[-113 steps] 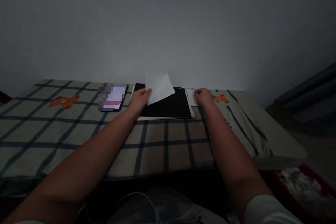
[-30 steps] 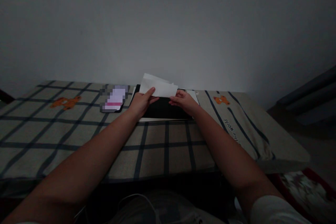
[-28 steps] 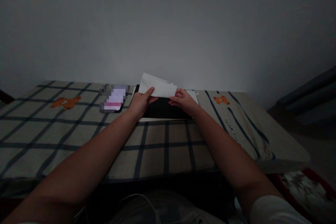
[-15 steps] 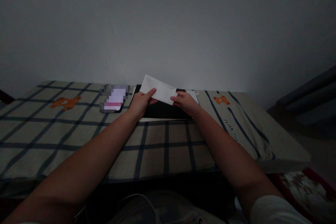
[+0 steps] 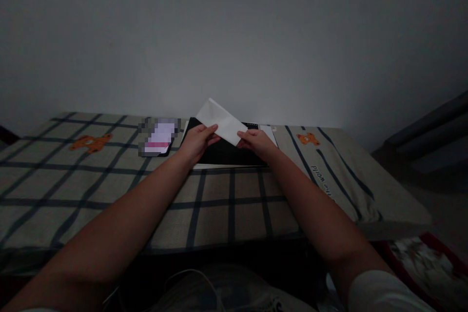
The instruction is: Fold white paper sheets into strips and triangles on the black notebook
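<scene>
A folded sheet of white paper (image 5: 227, 124) is held slanted above a flat black sheet or folder (image 5: 228, 154), its upper left corner pointing toward the wall. My left hand (image 5: 199, 142) pinches the paper's lower left edge between thumb and fingers. At its lower right end, my right hand (image 5: 256, 141) grips the paper with thumb and curled fingers. White sheets (image 5: 269, 132) show from under the black one at its right and front edges.
A phone (image 5: 159, 137) with a lit, blurred screen lies left of the black sheet. All this rests on a checked cloth (image 5: 215, 190) with orange bear prints, over a table against a pale wall (image 5: 234, 39). A red-edged patterned item (image 5: 427, 263) sits low at the right.
The paper has turned to a steeper slant; its upper left corner has moved up and right, and a fold there now shows. Both hands stay nearly in place.
</scene>
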A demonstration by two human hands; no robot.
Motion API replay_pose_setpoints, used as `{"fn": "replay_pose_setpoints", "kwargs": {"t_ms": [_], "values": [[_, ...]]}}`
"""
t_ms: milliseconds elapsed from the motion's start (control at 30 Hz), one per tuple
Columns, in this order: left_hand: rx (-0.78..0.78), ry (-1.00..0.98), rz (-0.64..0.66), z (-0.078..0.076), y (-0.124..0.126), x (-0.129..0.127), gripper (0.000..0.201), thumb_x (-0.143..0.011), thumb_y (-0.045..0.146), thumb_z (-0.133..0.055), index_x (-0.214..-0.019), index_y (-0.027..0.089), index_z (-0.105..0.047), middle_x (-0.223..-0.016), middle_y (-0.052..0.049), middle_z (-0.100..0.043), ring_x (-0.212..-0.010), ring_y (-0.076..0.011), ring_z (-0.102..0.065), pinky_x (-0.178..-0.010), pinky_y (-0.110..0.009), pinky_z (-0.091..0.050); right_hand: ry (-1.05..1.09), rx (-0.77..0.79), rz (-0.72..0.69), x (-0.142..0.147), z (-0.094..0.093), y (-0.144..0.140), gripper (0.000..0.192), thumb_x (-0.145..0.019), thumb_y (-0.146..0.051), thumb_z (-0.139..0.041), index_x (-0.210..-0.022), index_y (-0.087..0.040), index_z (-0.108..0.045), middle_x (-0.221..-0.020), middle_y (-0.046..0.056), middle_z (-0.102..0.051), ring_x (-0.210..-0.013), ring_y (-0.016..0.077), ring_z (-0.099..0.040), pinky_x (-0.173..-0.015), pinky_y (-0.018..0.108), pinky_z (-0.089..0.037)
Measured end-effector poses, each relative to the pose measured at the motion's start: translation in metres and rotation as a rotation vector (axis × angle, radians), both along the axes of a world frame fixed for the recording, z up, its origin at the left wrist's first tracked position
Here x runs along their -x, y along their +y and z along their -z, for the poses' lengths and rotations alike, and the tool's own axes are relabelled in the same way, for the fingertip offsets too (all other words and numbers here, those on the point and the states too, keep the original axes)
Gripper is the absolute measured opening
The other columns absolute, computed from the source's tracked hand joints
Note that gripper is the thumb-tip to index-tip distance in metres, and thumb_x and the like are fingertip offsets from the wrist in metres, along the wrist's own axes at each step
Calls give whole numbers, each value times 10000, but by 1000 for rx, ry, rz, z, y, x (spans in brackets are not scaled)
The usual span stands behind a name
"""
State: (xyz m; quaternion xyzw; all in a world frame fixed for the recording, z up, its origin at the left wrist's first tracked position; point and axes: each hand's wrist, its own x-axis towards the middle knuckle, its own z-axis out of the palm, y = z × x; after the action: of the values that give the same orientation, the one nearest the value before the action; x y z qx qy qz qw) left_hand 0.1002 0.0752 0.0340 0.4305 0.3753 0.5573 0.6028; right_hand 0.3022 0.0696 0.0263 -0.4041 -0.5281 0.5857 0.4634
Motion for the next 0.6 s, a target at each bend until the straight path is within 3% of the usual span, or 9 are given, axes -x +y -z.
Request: {"fn": "replay_pose_setpoints", "kwargs": {"t_ms": [133,267,367,600], "values": [[-14,-11,-6,-1,2,3,217,-714,255,-752,-869,142,-650,-882,-45,-703,-760,-113,-643,-784,-271,-539,-1,33,-46,-2,-2,2,378,-703,-527,-724,-735,-160,-640,-706,48,-682,-636,125,-625,-640,261,-524],[16,16,-27,-3,2,4,195,-682,239,-767,-794,144,-638,-764,-16,-669,-650,-88,-597,-704,-244,-534,48,60,43,-7,-6,6,441,-795,-605,-583,-721,-171,-613,-675,50,-665,-592,130,-611,-583,264,-500],[33,65,36,-2,1,3,196,-658,233,-778,-765,134,-646,-766,-35,-671,-680,-107,-610,-681,-236,-525,45,1,88,-9,-7,6,372,-768,-543,-644,-741,-173,-629,-664,33,-650,-590,117,-590,-586,252,-477],[0,273,143,2,-6,-1,244,-642,259,-785,-825,113,-718,-847,-92,-707,-714,-145,-626,-649,-255,-511,-33,-120,39,-1,-5,0,327,-680,-485,-714,-781,-180,-653,-720,-10,-632,-654,104,-559,-648,251,-461]]}}
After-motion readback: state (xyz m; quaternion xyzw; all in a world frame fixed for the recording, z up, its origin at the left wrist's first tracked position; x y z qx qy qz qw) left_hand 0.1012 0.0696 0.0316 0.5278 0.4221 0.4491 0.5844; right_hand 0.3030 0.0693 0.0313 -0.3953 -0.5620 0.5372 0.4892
